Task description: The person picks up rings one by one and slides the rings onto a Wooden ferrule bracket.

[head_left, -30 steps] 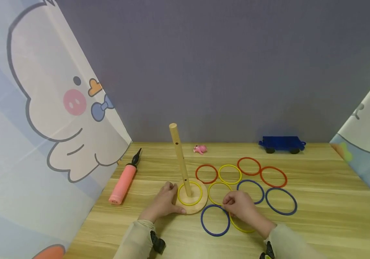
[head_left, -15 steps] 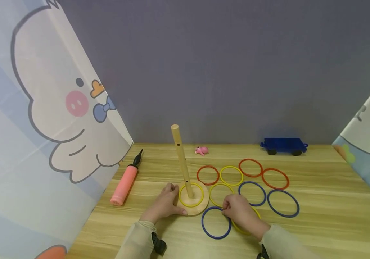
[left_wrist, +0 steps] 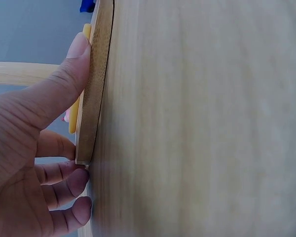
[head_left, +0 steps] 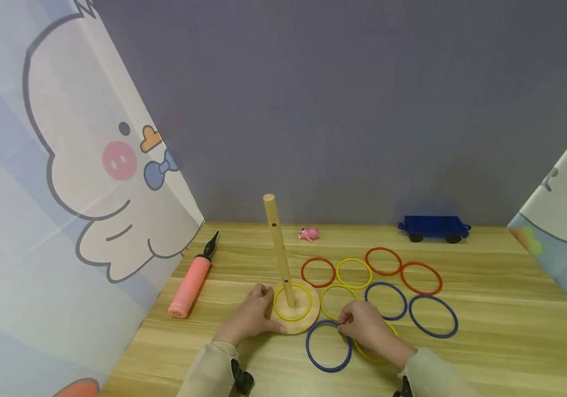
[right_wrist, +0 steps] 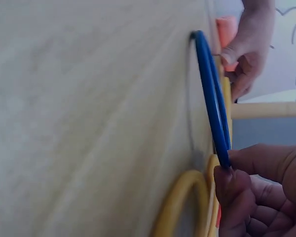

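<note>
A wooden peg stand [head_left: 279, 248] rises from a round base, with a yellow ring [head_left: 292, 320] lying around the foot of its peg. My left hand [head_left: 250, 315] holds the base's left edge, thumb at the near rim; in the left wrist view the fingers [left_wrist: 69, 190] curl at its side. Between right thumb and fingertips, my right hand [head_left: 367, 330] pinches a blue ring [right_wrist: 209, 94] by its edge. That ring tilts off the table in the right wrist view. Beneath the right hand lies another yellow ring [head_left: 370, 359], partly covered.
Several more red, yellow and blue rings lie flat to the right of the stand, including a red ring [head_left: 302, 274] and a blue ring [head_left: 433, 335]. At left lies a pink hand pump [head_left: 191, 288]. A small pink figure [head_left: 309, 234] and a blue toy wagon [head_left: 434, 227] are at the back.
The right hand has shifted slightly left with the blue ring, which now sits a little left of where it was. My left hand stays at the base. The head view tips slightly.
</note>
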Tool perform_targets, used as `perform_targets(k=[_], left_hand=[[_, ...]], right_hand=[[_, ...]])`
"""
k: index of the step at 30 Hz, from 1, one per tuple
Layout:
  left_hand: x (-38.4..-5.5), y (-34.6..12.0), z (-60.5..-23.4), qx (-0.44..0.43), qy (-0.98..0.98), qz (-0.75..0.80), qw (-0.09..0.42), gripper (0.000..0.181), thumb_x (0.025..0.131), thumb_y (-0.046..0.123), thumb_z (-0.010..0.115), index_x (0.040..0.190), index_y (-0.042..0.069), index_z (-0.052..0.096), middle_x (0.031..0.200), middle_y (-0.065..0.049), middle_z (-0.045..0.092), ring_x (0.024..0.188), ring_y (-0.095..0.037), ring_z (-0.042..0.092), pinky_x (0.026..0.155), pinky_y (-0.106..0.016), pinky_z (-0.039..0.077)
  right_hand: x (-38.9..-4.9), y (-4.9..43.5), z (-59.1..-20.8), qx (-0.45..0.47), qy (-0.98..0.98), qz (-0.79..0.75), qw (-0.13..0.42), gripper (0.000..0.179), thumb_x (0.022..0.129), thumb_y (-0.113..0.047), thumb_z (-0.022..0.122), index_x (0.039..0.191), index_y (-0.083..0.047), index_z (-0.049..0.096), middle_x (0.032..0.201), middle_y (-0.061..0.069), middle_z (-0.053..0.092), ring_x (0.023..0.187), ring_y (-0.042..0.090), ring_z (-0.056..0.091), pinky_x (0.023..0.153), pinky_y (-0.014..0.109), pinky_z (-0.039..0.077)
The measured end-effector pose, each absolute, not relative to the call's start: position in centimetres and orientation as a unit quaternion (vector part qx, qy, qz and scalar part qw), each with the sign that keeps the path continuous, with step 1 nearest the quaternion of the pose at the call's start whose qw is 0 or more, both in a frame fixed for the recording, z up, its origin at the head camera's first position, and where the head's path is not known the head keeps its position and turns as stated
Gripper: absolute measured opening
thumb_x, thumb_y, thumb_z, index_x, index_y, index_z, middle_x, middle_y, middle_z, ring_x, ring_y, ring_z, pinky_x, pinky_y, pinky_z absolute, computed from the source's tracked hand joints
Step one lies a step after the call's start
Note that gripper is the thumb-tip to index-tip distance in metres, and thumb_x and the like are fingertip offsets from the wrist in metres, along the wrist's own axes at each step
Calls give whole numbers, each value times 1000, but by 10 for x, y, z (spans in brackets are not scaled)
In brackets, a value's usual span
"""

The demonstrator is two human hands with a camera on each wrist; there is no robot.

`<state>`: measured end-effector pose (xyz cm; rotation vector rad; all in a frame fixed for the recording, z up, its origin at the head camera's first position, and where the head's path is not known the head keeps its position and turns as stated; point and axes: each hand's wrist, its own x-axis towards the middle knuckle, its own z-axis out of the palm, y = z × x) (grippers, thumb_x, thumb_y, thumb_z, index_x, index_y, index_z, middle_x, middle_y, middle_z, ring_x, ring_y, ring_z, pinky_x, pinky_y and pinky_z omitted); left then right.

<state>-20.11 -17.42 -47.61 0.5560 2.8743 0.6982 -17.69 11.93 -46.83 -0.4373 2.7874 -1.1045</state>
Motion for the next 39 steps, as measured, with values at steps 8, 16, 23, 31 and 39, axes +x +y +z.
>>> perform_targets(k=[8, 16, 23, 31, 39], left_hand=[[-198, -174, -475, 187, 953, 230, 66, 110, 69, 53, 82, 145, -11, 35, 126, -19, 43, 119, -32, 44, 99, -49, 41], [-197, -174, -477, 186, 952, 231, 71, 110, 69, 54, 81, 146, -10, 35, 126, -18, 43, 117, -31, 45, 98, -48, 41], [-200, -174, -478, 186, 953, 231, 65, 110, 69, 55, 82, 146, -10, 36, 125, -17, 43, 118, -31, 44, 99, -48, 41], [-199, -174, -477, 180, 953, 234, 70, 110, 68, 53, 83, 146, -10, 36, 127, -18, 42, 121, -33, 44, 101, -49, 39], [-200, -175, -477, 182, 953, 233, 68, 111, 68, 56, 81, 146, -9, 36, 126, -18, 43, 120, -32, 44, 100, -49, 40]], right_hand=[[-184, 134, -458, -162, 867, -462, 95, 3, 83, -4, 74, 80, -3, 72, 69, 2, 64, 56, 18, 58, 49, 31, 50], [-190, 142, -440, -139, 811, -551, 137, 14, 90, -8, 70, 93, 6, 68, 76, 12, 66, 63, 24, 63, 58, 43, 55], [-196, 143, -423, -120, 786, -593, 127, 17, 92, -12, 68, 98, 4, 68, 79, 7, 66, 69, 33, 65, 65, 47, 55], [-199, 142, -411, -123, 775, -611, 108, 21, 92, -12, 68, 103, 7, 66, 79, 6, 67, 68, 28, 64, 63, 40, 56], [-198, 141, -395, -117, 765, -627, 89, 21, 93, -9, 66, 105, 8, 65, 81, 7, 66, 68, 27, 64, 62, 35, 56]])
